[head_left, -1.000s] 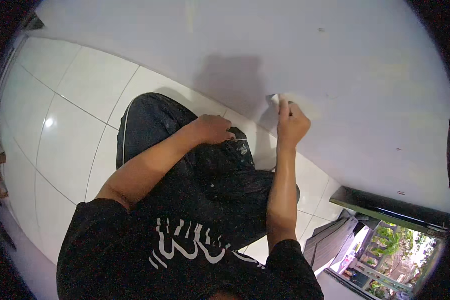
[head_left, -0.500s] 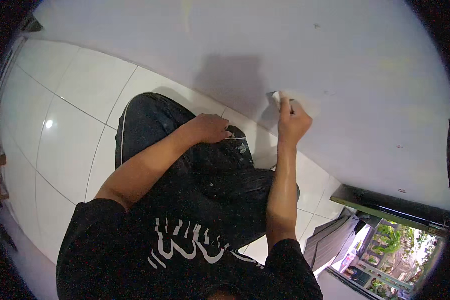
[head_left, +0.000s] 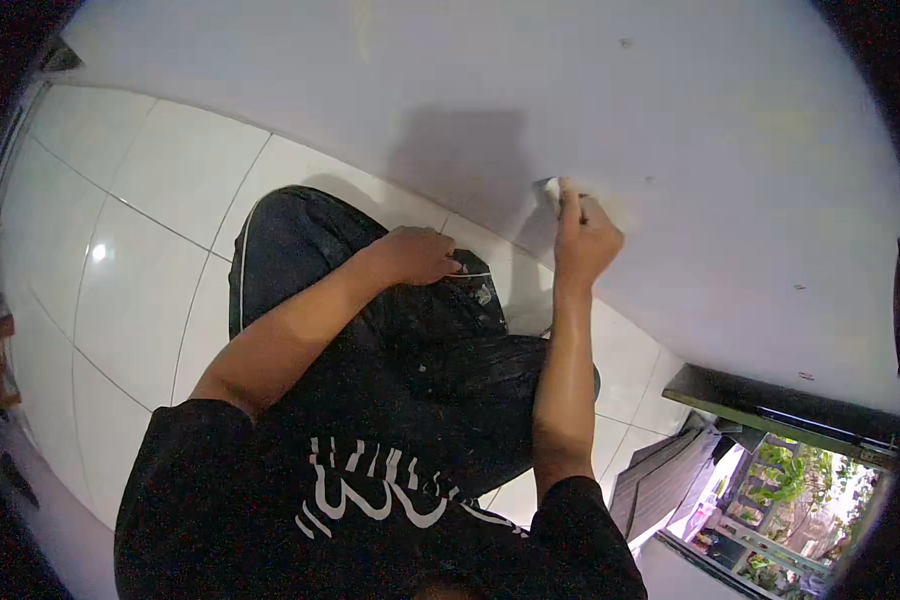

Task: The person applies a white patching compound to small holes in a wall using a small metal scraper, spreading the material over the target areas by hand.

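Tiled floor (head_left: 140, 235) meets pale wall (head_left: 730, 220); right hand (head_left: 588, 245), raised, pinches white piece (head_left: 552, 189); left hand (head_left: 417, 257) on trousers (head_left: 295, 250), grip not determinable

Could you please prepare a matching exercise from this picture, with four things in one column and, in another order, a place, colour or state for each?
Things
1. left hand
2. right hand
3. floor tiles
4. trousers

Descriptions
A. pinching a small white object at the pale wall
B. dark, with a thin pale stripe
C. over the trousers, with the fingers curled
D. white and glossy, with thin joint lines

Right pairs: 1-C, 2-A, 3-D, 4-B
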Demonstrator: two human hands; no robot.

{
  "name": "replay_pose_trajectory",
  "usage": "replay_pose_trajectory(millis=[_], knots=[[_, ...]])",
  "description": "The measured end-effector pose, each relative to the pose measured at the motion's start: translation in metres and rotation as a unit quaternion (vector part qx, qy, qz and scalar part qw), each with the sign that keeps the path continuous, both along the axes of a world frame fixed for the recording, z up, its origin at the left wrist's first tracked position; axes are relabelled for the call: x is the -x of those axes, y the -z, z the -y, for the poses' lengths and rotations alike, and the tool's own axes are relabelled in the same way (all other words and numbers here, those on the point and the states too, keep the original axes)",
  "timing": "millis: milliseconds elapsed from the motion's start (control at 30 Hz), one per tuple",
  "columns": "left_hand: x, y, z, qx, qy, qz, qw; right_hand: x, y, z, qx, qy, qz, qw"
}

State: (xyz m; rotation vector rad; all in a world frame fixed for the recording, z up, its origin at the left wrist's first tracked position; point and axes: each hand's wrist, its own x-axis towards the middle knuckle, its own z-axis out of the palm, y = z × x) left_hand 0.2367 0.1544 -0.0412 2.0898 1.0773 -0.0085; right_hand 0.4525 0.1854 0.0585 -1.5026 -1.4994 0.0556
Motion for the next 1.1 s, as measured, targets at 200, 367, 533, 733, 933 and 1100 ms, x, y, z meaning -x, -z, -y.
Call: replay_pose_trajectory(millis=[200,367,533,733,933,1100], knots=[[-0.002,-0.011,-0.001,0.016,-0.015,0.009,1.000,-0.012,0.005,-0.007,-0.019,0.003,0.042,0.999],[-0.005,-0.013,-0.003,-0.015,-0.044,0.023,0.999,-0.004,0.020,0.001,-0.023,-0.037,0.137,0.990],[0.008,-0.027,-0.016,-0.051,-0.128,0.164,0.977,0.009,0.011,0.010,-0.024,-0.089,0.241,0.966],[0.006,-0.040,-0.018,-0.019,-0.270,0.439,0.857,0.015,0.010,0.008,-0.056,-0.141,0.196,0.969],[0.005,-0.048,-0.017,-0.137,-0.208,0.459,0.853,0.019,0.010,0.014,0.022,-0.195,0.224,0.955],[0.011,-0.061,-0.015,-0.041,-0.218,0.402,0.889,0.016,0.000,0.017,0.126,-0.205,0.202,0.949]])
